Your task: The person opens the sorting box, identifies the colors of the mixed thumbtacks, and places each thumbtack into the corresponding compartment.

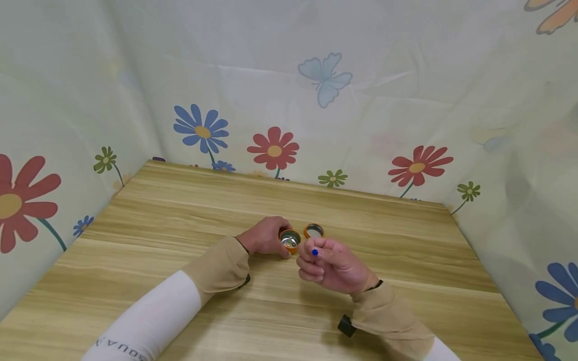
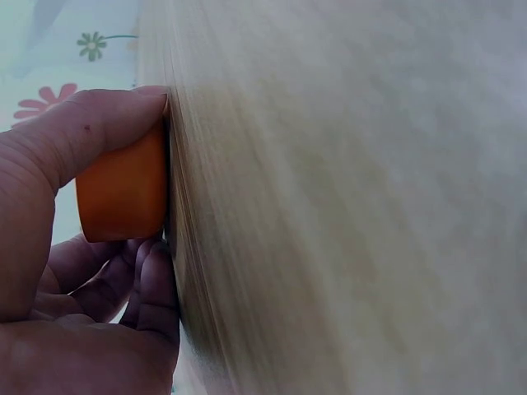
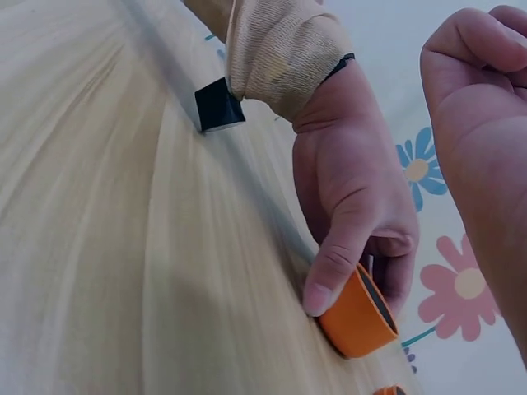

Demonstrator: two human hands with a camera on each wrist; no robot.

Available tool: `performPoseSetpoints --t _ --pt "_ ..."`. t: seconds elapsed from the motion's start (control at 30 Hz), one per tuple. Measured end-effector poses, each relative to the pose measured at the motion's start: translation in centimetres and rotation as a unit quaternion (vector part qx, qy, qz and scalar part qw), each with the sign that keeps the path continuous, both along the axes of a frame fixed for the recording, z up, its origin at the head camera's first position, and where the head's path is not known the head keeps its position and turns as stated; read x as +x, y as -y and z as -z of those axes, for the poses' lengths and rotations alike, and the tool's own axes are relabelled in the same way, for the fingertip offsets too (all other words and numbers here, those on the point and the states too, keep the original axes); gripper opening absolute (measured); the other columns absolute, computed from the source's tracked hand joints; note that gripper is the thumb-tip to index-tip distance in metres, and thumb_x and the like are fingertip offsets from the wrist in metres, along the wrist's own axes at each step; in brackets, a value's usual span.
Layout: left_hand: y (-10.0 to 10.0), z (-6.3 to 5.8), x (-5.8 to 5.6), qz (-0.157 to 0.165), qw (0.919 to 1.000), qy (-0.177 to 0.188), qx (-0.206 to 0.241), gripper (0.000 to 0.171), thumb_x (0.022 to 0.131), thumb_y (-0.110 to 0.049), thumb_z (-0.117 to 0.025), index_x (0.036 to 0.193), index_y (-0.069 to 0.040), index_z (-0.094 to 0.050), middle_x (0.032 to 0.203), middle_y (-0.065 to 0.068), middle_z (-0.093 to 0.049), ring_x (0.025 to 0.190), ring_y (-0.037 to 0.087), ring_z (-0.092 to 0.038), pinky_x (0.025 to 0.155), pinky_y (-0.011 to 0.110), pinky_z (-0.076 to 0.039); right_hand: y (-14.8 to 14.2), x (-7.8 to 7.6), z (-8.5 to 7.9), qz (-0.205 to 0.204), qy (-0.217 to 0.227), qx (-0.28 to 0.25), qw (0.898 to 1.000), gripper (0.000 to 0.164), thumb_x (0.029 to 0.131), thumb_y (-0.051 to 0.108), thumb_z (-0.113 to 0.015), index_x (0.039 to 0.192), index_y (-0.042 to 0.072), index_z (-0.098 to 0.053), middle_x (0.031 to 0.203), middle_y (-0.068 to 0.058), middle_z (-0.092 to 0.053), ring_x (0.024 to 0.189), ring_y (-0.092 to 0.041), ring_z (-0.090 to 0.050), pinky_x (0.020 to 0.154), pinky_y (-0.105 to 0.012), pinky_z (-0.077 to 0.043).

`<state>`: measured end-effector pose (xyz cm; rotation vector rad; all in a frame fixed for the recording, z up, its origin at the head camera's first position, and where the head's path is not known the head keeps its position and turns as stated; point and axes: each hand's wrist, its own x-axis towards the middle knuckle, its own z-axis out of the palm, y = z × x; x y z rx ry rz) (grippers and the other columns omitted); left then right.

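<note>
My left hand (image 1: 267, 237) grips a small round orange tin (image 1: 295, 249) by its side, thumb in front and fingers behind. The tin stands on the table with its mouth up. Small shiny bits show inside it, too small to tell apart. In the left wrist view the orange wall (image 2: 123, 197) sits between thumb and fingers. Just right of the tin, my right hand (image 1: 336, 265) is raised above the table and pinches a small round blue piece (image 1: 314, 252). Beyond it lies an orange ring-edged lid (image 1: 313, 230). The right wrist view does not show the blue piece.
The wood-grain table (image 1: 189, 200) bears all of this. A pale curtain (image 1: 253, 90) printed with flowers and a butterfly encloses its back and sides. A black wrist camera (image 1: 346, 326) hangs beneath the right sleeve.
</note>
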<state>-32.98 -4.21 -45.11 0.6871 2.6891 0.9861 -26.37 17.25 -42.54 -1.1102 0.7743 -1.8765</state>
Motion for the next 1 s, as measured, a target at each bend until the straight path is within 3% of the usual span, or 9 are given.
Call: performPoseSetpoints --t 0.4,0.7,1.0 --pt "0.0 0.2 -0.2 0.006 1.0000 -0.005 0.003 0.051 0.067 -0.014 -0.093 0.111 -0.004 -0.070 0.101 0.006 -0.071 0.085 0.013 -0.061 0.080 0.028 -0.053 0.7 0.4 0.7 0.005 0.057 0.006 0.998 0.028 0.113 0.016 -0.026 0.095 0.014 -0.048 0.088 0.003 -0.028 0.071 -0.009 -0.030 0.068 -0.023 -0.027" --pt "0.0 0.1 -0.2 0.006 0.9999 -0.001 0.009 0.050 0.067 -0.013 -0.092 0.111 -0.004 -0.070 0.102 0.007 -0.072 0.086 0.013 -0.061 0.081 0.028 -0.053 0.8 0.3 1.1 0.007 0.082 -0.014 0.997 0.028 0.112 0.016 -0.027 0.098 0.015 -0.052 0.090 0.003 -0.028 0.072 -0.011 -0.028 0.069 -0.024 -0.026" --pt "0.0 -0.2 0.0 0.006 1.0000 -0.002 0.005 0.051 0.068 -0.014 -0.093 0.111 -0.003 -0.069 0.102 0.007 -0.071 0.087 0.014 -0.061 0.081 0.028 -0.053 0.7 0.1 1.4 0.018 0.101 -0.021 0.994 0.034 0.113 0.015 -0.021 0.103 0.016 -0.053 0.090 0.004 -0.028 0.073 -0.010 -0.028 0.069 -0.023 -0.026"
